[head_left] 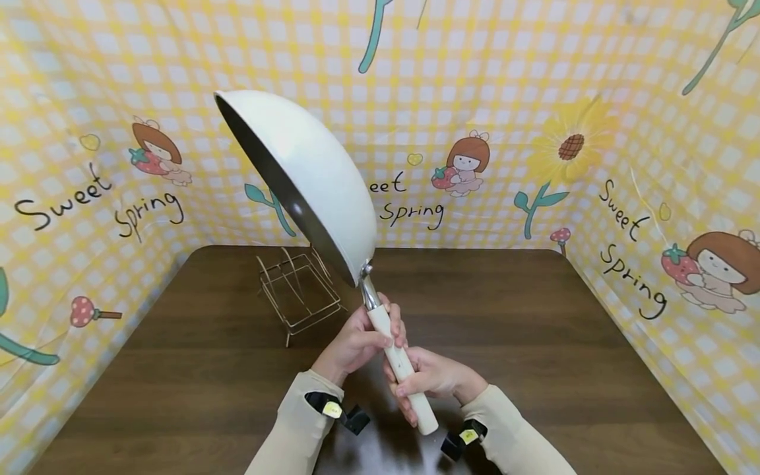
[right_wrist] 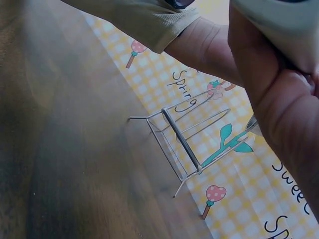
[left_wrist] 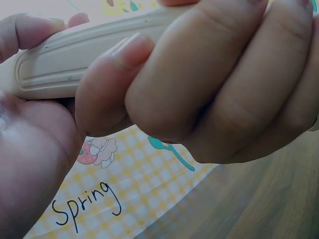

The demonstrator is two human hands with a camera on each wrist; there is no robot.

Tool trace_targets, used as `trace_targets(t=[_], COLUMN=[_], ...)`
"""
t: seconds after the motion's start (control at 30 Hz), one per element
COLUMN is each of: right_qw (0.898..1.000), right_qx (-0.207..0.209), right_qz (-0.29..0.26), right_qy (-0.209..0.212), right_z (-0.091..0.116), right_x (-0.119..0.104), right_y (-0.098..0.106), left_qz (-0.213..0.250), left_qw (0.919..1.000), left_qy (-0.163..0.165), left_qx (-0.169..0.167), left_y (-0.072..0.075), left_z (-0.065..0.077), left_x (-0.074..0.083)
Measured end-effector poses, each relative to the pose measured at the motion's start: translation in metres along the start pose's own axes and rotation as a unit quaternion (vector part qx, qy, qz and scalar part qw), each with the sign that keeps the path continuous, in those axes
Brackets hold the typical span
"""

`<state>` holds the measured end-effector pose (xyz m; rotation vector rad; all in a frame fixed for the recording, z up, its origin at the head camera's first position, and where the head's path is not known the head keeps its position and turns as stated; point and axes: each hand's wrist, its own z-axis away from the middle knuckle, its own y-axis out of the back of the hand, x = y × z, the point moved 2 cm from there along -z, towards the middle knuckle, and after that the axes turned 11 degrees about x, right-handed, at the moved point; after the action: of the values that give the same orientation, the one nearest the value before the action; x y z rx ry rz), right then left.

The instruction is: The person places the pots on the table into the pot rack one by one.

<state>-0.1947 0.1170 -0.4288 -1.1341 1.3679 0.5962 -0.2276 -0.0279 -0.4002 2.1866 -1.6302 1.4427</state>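
Note:
Both hands hold a white frying pan (head_left: pixel 320 158) up over the table, its dark inside facing down and left. The left hand (head_left: pixel 356 340) grips the cream handle (head_left: pixel 399 363) near the metal neck (head_left: pixel 369 290). Lower down, the right hand (head_left: pixel 436 375) wraps the same handle, thumb across it, and the handle's end sticks out below. The left wrist view shows the left hand's curled fingers (left_wrist: pixel 199 74) around the handle (left_wrist: pixel 55 62), with the other hand close beside. In the right wrist view the right hand (right_wrist: pixel 279 99) partly hides the handle.
A wire rack (head_left: pixel 299 297) stands on the brown wooden table (head_left: pixel 505 310), left of the handle and partly behind the pan. Yellow checked cloth (head_left: pixel 641 132) with printed figures walls the table at the back and both sides.

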Motion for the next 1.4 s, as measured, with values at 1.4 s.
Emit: trace_targets(t=[1.4], right_qw=[0.997], right_qx=[0.014], right_qz=[-0.04], right_qy=[-0.057], right_z=[-0.024], right_x=[0.033], right_y=[0.001], left_qz=[0.053], left_qw=[0.9983], left_qy=[0.003], left_qx=[0.023], left_y=[0.035], left_z=[0.038], left_x=[-0.003])
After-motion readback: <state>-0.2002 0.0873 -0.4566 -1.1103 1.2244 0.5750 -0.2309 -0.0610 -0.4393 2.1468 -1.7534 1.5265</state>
